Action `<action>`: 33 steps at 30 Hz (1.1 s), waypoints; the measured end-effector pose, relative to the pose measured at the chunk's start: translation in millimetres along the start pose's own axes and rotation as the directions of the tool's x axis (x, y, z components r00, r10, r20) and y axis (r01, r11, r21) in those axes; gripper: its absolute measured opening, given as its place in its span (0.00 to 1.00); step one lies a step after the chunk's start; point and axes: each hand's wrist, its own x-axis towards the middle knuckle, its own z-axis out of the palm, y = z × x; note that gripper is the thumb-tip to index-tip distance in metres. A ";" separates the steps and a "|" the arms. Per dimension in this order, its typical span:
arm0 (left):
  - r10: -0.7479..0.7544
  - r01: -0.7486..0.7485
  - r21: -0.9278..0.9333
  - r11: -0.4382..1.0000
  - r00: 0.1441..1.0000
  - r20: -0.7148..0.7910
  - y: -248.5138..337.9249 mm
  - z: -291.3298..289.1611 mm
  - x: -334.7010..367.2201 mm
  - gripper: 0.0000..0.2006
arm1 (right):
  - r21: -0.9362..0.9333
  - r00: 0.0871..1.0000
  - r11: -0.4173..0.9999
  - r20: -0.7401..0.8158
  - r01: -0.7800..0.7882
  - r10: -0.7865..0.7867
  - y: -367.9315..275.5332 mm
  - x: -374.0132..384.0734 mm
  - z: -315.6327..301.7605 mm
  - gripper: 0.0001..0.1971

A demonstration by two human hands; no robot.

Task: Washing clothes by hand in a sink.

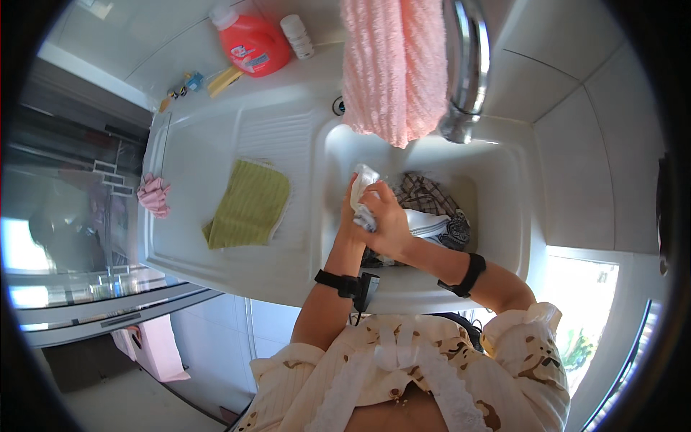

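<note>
Over the left part of the white basin (504, 173), my left hand (348, 219) and my right hand (389, 227) are closed together around a bunched white cloth (366, 175). A bluish-grey patterned end of it pokes out below the right fingers. The left fingers are partly hidden behind the cloth and the right hand. Beneath and to the right of my hands, a heap of laundry lies in the basin: a dark plaid cloth (423, 193), a white piece (426, 223) with dark lines and a black-and-white patterned piece (455, 232).
A pink towel (394, 72) hangs beside the chrome faucet (468, 72) at the far side. On the ribbed drainboard (277, 133) lies a folded green cloth (252, 204), with a pink scrunchie (154, 196) at its left edge. A red detergent jug (252, 47) and white bottle (296, 36) stand behind.
</note>
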 end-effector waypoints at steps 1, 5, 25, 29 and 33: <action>0.012 -0.010 -0.017 1.000 0.994 0.110 -2.5 2.6 -2.1 0.16 | -0.051 0.999 0.998 0.038 -0.025 0.027 -6.2 1.5 -1.1 0.12; 0.098 -0.103 0.068 0.992 0.993 0.067 -13.2 15.3 -2.7 0.14 | -0.162 0.994 0.987 0.102 -0.021 0.038 2.6 5.6 -3.4 0.12; 0.512 -0.376 0.355 0.856 0.707 -0.488 -27.2 94.0 -36.6 0.10 | 0.029 0.950 0.958 0.138 -0.286 0.280 7.0 -31.2 -40.4 0.23; 0.417 -0.314 0.317 0.895 0.841 -0.344 -18.3 100.4 -46.7 0.07 | 0.109 0.931 0.925 0.071 -0.363 0.357 28.0 -26.8 -49.5 0.21; 0.564 -0.205 0.773 0.600 0.793 -0.228 0.3 101.4 -57.6 0.08 | 0.350 0.877 0.805 0.202 -0.480 0.435 50.4 -29.4 -84.8 0.09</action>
